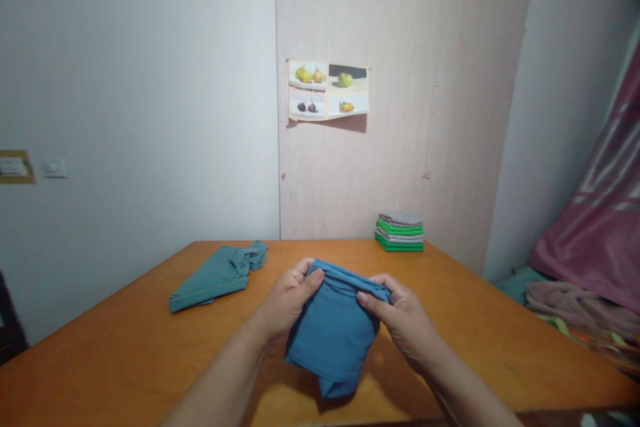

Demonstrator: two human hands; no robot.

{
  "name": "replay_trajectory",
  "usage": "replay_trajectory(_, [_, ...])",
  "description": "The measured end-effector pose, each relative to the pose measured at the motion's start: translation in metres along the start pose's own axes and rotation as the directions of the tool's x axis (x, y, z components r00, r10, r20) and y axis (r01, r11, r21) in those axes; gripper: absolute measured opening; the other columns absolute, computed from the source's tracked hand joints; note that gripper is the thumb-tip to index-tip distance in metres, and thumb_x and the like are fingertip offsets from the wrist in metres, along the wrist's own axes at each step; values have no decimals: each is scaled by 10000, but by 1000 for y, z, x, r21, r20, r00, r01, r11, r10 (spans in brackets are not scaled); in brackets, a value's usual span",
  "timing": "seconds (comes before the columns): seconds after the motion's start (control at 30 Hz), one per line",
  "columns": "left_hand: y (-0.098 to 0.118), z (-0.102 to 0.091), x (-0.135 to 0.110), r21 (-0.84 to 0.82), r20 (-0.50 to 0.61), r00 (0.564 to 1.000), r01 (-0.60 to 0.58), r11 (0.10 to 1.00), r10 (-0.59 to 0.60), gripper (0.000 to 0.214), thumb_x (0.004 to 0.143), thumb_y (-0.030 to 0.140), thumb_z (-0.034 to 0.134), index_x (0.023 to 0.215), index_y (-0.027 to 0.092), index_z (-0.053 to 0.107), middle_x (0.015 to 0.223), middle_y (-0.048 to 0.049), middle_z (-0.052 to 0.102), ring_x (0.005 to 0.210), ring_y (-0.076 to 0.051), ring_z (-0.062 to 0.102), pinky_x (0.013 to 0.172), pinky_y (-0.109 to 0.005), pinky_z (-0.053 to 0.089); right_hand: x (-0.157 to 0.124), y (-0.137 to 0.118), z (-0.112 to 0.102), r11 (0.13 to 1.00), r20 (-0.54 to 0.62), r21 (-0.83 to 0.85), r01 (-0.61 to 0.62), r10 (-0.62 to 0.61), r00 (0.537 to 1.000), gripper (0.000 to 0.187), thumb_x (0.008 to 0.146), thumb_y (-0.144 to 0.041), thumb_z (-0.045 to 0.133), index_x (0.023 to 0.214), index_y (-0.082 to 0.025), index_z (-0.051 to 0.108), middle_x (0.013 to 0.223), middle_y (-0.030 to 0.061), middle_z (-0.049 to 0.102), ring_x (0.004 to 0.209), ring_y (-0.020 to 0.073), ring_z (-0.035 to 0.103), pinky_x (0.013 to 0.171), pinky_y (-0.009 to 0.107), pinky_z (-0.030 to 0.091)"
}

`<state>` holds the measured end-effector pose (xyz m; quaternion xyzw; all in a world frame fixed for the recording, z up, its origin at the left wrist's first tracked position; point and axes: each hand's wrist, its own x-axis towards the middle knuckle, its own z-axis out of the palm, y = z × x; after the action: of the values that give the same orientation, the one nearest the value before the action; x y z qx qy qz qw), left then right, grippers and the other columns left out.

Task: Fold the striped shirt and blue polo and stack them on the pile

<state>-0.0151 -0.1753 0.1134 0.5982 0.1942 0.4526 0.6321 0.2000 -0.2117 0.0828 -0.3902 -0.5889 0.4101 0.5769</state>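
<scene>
I hold a folded blue cloth [333, 333] up over the orange wooden table [465, 307]. My left hand [285, 300] pinches its upper left corner with thumb and fingers closed. Its upper right edge is gripped the same way by my right hand [400, 317]. The lower part of the cloth hangs down toward the table, near its front edge.
A crumpled teal garment [217, 275] lies on the table to the left. A stack of folded green and grey cloths [400, 232] stands at the back by the wooden wall panel. A fruit poster [327, 90] hangs above. Bedding and pink fabric [595, 240] are on the right.
</scene>
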Motion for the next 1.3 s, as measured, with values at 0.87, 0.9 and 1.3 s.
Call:
replay_trajectory(0.87, [2, -20, 3, -12, -2, 997, 82, 997, -83, 325, 848, 435, 736, 979, 164, 617, 919, -89, 728, 783, -218, 706, 786, -346, 534, 1, -54, -41, 898, 602, -408, 165, 130, 788, 226, 890, -408, 651, 957, -214, 747, 871, 11, 728, 821, 201, 642, 781, 314, 514])
replay_trajectory(0.9, [2, -20, 3, -20, -5, 997, 83, 996, -83, 326, 845, 428, 742, 983, 161, 616, 926, -95, 730, 788, -221, 708, 789, -347, 533, 1, -54, -41, 899, 594, -407, 162, 126, 794, 214, 885, -398, 658, 949, -213, 746, 848, 9, 725, 804, 197, 641, 774, 312, 516])
replay_trajectory(1.3, [1, -5, 17, -109, -129, 992, -6, 994, -8, 353, 867, 415, 724, 1078, 155, 612, 1015, -110, 741, 919, -233, 712, 872, -353, 530, -13, 12, -3, 957, 183, 267, -115, 67, 981, 899, 714, -543, 817, 1460, -261, 403, 1287, 138, 647, 1219, 286, 585, 1052, 478, 425])
